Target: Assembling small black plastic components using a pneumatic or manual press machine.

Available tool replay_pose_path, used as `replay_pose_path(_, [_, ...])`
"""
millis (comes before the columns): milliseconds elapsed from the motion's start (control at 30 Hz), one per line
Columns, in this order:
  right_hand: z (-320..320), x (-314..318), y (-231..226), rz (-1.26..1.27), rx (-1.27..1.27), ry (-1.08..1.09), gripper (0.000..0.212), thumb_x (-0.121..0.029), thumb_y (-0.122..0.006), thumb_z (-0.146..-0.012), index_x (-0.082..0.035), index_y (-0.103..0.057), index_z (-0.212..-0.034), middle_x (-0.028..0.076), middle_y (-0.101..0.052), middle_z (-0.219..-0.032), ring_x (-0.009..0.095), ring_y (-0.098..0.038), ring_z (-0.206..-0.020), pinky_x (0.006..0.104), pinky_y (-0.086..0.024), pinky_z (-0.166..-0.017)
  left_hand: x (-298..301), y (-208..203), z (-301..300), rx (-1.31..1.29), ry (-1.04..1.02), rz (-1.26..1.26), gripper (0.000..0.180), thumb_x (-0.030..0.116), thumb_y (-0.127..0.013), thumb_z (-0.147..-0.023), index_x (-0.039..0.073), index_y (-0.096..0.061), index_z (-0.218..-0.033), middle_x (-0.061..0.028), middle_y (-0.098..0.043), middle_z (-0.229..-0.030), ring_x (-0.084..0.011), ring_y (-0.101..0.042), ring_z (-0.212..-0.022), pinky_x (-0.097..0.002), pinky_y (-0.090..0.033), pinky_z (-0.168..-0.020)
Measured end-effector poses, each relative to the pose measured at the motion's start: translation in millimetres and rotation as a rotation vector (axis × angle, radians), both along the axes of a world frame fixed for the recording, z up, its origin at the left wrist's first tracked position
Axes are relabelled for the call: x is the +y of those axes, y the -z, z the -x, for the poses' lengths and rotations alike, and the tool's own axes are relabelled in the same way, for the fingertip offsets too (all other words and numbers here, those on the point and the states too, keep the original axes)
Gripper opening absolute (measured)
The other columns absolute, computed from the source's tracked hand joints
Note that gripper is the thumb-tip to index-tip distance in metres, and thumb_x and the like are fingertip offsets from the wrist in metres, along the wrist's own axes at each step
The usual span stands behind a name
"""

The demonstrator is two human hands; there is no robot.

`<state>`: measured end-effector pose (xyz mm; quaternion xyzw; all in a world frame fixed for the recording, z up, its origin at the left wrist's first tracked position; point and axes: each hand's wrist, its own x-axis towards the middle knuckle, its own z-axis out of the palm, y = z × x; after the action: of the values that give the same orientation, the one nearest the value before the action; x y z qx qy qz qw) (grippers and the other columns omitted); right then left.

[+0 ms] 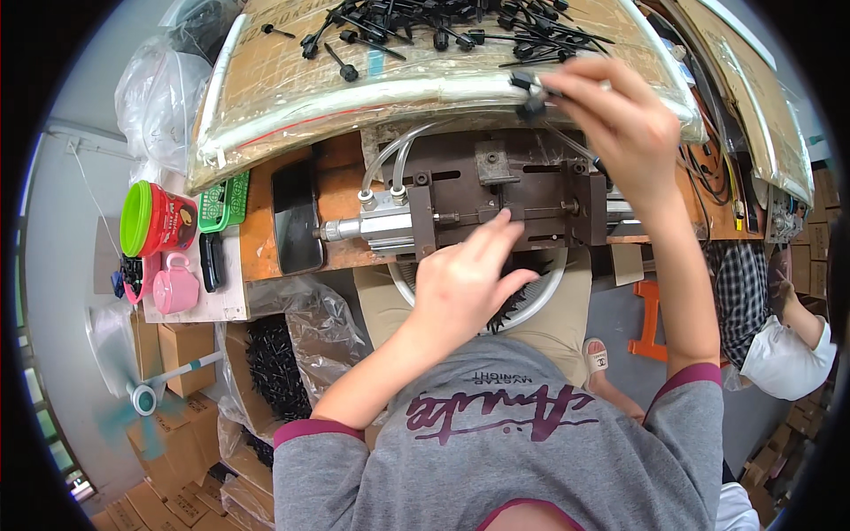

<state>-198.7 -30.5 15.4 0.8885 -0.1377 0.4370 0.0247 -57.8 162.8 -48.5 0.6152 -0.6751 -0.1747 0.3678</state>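
My right hand [624, 119] is raised over the right side of the bench, its thumb and fingers closed on a small black stemmed part [531, 106], blurred by motion. My left hand [465, 279] reaches over a brown metal fixture [452, 164], with the index fingertip at the slot in its middle and the thumb held apart. Nothing shows in the left hand. A silver air cylinder [390, 232] with two clear hoses [403, 159] is mounted at the fixture's left end. Beyond it, a pile of similar black parts [443, 35] lies on a cardboard-covered board [257, 97].
Left of the fixture lie a dark phone [297, 217], a green basket [226, 199], a red tub [168, 226] and a pink mug [177, 285]. A white-rimmed container [542, 305] with black pieces sits at my lap. At right, another person [788, 358] sits near orange legs [649, 323].
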Motion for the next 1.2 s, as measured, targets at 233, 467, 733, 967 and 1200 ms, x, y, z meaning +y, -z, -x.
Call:
replay_pose_path(233, [8.7, 65.5, 22.1, 0.075, 0.082, -0.08, 0.036, -0.005, -0.072, -0.07, 0.006, -0.072, -0.105, 0.017, -0.07, -0.104, 0.028, -0.071, -0.084, 0.0332, -0.06, -0.07, -9.8, -27.6, -18.7, 1.3, -0.034, -0.166, 0.037, -0.004, -0.069, -0.091, -0.008, -0.059, -0.126, -0.0207, -0.069, -0.112, -0.0278, -0.073, -0.096, -0.0361, -0.066, -0.079])
replay_pose_path(467, [14.1, 62.1, 20.6, -0.066, 0.102, 0.083, 0.034, -0.009, -0.079, -0.077, -0.001, -0.071, -0.109, 0.009, -0.059, -0.096, 0.026, -0.059, -0.081, 0.0376, -0.049, -0.068, 3.9, -28.1, -8.4, 0.659, -0.085, 0.056, 0.023, -0.009, -0.072, -0.085, -0.003, -0.073, -0.108, -0.007, -0.056, -0.11, -0.0127, -0.066, -0.091, -0.0241, -0.065, -0.074])
replay_pose_path(733, [28.9, 56.5, 10.2, -0.846, -0.102, -0.006, 0.016, -0.005, -0.067, -0.094, 0.003, -0.074, -0.107, 0.005, -0.057, -0.095, 0.013, -0.058, -0.077, 0.0248, -0.047, -0.065, 16.8, 29.5, 5.7, -0.321, -0.015, 0.197, 0.027, 0.01, -0.081, -0.076, 0.003, -0.072, -0.101, -0.0156, -0.065, -0.131, -0.0187, -0.07, -0.075, -0.0273, -0.056, -0.068])
replay_pose_path(967, [43.8, 62.7, 1.6, -0.979, -0.217, -0.199, 0.026, 0.002, -0.063, -0.094, 0.007, -0.068, -0.119, 0.017, -0.063, -0.124, 0.02, -0.069, -0.101, 0.0272, -0.053, -0.083, 3.7, 32.2, 3.5, -0.494, -0.003, 0.202, 0.028, 0.017, -0.082, -0.073, 0.005, -0.072, -0.096, -0.0147, -0.067, -0.131, -0.0158, -0.066, -0.062, -0.0279, -0.052, -0.06])
replay_pose_path(1200, [49.8, 96.8, 20.6, -1.097, -0.365, -0.194, 0.027, 0.007, -0.07, -0.087, 0.008, -0.064, -0.113, 0.021, -0.06, -0.129, 0.024, -0.066, -0.111, 0.0365, -0.056, -0.091, -28.3, -19.3, -17.7, -0.254, 0.081, 0.18, 0.026, 0.023, -0.081, -0.08, 0.008, -0.071, -0.098, -0.0103, -0.075, -0.097, -0.0255, -0.072, -0.073, -0.0346, -0.058, -0.065])
